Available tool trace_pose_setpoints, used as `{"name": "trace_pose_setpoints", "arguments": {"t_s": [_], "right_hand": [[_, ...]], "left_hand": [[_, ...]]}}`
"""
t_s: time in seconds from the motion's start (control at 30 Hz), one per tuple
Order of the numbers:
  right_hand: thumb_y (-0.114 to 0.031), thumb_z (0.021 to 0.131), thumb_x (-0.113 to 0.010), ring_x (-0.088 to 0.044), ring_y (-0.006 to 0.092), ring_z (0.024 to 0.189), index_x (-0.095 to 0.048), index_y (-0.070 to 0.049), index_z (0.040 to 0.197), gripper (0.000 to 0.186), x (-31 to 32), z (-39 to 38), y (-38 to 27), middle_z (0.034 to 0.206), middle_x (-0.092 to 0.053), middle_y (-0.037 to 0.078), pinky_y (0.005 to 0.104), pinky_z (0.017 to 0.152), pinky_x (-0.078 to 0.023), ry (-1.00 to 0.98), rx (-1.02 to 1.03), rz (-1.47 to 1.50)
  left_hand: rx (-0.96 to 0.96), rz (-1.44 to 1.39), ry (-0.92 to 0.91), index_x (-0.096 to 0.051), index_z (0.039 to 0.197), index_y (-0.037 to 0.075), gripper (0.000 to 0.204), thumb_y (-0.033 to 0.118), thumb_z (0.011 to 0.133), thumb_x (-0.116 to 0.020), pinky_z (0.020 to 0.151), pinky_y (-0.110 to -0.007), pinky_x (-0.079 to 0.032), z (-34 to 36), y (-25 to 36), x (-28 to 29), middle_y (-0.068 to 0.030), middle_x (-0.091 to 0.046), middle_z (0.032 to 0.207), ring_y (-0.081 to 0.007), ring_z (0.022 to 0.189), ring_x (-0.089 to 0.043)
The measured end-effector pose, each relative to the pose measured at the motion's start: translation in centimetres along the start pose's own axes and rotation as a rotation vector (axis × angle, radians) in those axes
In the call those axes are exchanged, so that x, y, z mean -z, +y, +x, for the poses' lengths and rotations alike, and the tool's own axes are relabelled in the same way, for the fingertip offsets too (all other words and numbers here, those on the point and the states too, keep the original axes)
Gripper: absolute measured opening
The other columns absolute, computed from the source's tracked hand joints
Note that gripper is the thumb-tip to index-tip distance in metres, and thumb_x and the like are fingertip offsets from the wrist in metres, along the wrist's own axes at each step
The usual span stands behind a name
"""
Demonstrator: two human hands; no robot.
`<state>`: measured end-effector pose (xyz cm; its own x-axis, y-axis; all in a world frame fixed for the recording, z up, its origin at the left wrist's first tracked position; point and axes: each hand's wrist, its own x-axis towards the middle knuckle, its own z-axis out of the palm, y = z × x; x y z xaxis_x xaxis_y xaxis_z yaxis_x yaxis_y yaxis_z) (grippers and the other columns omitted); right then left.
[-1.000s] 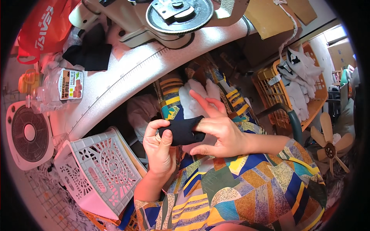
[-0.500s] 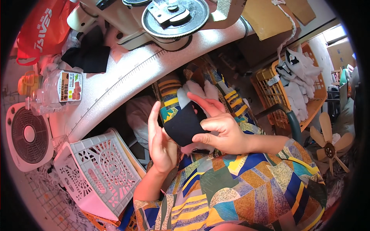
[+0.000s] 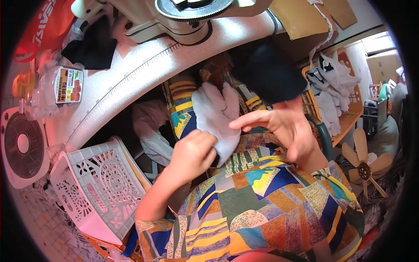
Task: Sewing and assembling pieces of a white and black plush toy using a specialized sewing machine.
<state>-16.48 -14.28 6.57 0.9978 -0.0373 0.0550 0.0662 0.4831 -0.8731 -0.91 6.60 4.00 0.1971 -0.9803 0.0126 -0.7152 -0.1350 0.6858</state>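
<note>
My left hand (image 3: 195, 153) is closed in a fist at the near left edge of a soft white fabric piece (image 3: 216, 113), gripping that edge. The piece has rounded lobes and lies over my lap. To its right, my right hand (image 3: 286, 129) is raised, with the index finger pointing left toward the white piece and the thumb apart. A black fabric piece (image 3: 273, 74), smeared by motion, hangs at the far side of this hand. It covers the raised fingers there, so their grip on it is hidden.
A white machine table (image 3: 144, 65) curves ahead, carrying a machine with a toothed wheel (image 3: 194, 12), black cloth (image 3: 94, 46) and a clear plastic jar (image 3: 48, 94). Left are a box fan (image 3: 24, 146) and a pale plastic basket (image 3: 107, 187). An orange crate (image 3: 349, 102) of white pieces stands right, above fan blades (image 3: 364, 170).
The black piece has moved from between my hands to the far right with my right hand. My left hand has gone from spread to closed, and the white piece is now uncovered.
</note>
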Motion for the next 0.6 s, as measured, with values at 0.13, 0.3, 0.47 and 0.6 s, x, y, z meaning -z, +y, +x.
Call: {"name": "trace_pose_setpoints", "arguments": {"t_s": [0.13, 0.3, 0.47, 0.6], "right_hand": [[-0.036, 0.061, -0.089, -0.055, 0.0216, 0.114, -0.055, 0.000, 0.124, 0.080, -3.3, 0.5, -3.1, 0.120, -0.059, 0.012, 0.0376, 0.103, -0.036, 0.009, 0.007, -0.458], [-0.021, 0.073, -0.070, -0.057, 0.0222, 0.113, -0.061, -0.011, 0.120, 0.048, -3.5, 2.9, -5.1, 0.120, -0.061, 0.005, 0.0412, 0.097, -0.038, -0.178, 0.486, -1.555], [-0.004, 0.068, -0.072, -0.055, 0.0352, 0.106, -0.057, -0.006, 0.121, 0.056, -3.3, 6.2, -7.8, 0.126, -0.054, 0.015, 0.0418, 0.089, -0.045, -0.190, 0.606, -1.412], [-0.003, 0.068, -0.072, -0.055, 0.0351, 0.104, -0.057, -0.006, 0.121, 0.055, -3.2, 7.8, -8.7, 0.125, -0.053, 0.016, 0.0420, 0.088, -0.046, -0.314, 0.587, -1.275]], "left_hand": [[0.172, -0.336, 0.135, -0.057, 0.084, -0.001, 0.009, 0.004, 0.077, -0.060, 0.057, -0.032, -0.048, 2.7, 1.7, 3.0, -0.0143, -0.060, 0.076, -0.0222, 0.062, -0.062], [-0.006, -0.493, 0.249, -0.062, 0.098, -0.003, 0.023, 0.015, 0.083, -0.060, 0.074, -0.033, -0.050, 5.8, 5.4, 8.2, -0.0105, -0.066, 0.084, -0.0192, 0.081, -0.065], [-0.092, -0.105, 0.582, -0.063, 0.098, -0.001, 0.022, 0.001, 0.076, -0.058, 0.061, -0.029, -0.046, 5.3, 4.6, 9.7, -0.0087, -0.065, 0.085, -0.0183, 0.075, -0.058], [-0.473, -0.018, 0.174, -0.058, 0.111, -0.002, 0.043, 0.003, 0.069, -0.064, 0.086, -0.045, -0.043, 3.9, 5.4, 12.4, -0.0149, -0.062, 0.102, -0.0347, 0.094, -0.058]]}}
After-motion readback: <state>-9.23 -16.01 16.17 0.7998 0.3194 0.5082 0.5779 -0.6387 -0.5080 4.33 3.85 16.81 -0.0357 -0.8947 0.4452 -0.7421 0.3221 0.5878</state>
